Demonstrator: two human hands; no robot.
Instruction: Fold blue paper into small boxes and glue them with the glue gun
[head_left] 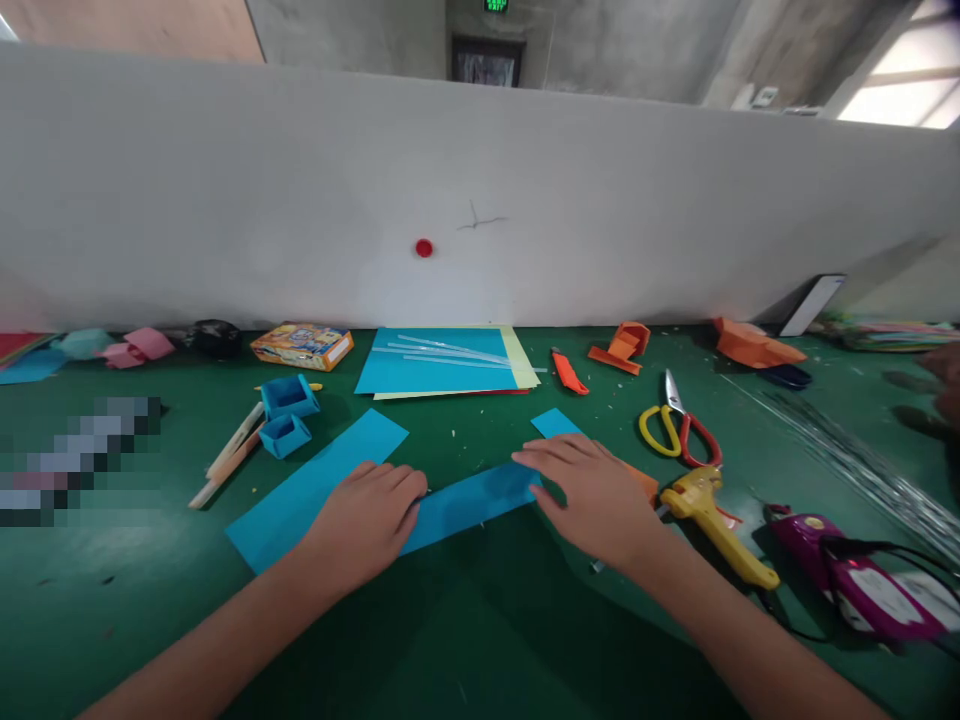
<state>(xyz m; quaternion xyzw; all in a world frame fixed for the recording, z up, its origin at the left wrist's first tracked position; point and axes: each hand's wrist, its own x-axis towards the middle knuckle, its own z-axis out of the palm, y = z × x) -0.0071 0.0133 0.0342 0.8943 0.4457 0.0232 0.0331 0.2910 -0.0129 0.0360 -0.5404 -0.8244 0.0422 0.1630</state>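
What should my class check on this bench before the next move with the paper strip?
1. Left hand on the blue strip: ok, at its left end.
2. Right hand on the strip too: ok, thumb and fingers spread at the other end.
3. Glue gun aimed away from the hands: not ok, its nozzle points towards the right wrist.
4. Glue gun cool: cannot tell.
5. Scissors laid down: ok, on the bench beyond the glue gun.
6. Blade of the orange cutter retracted: cannot tell, too small to see.
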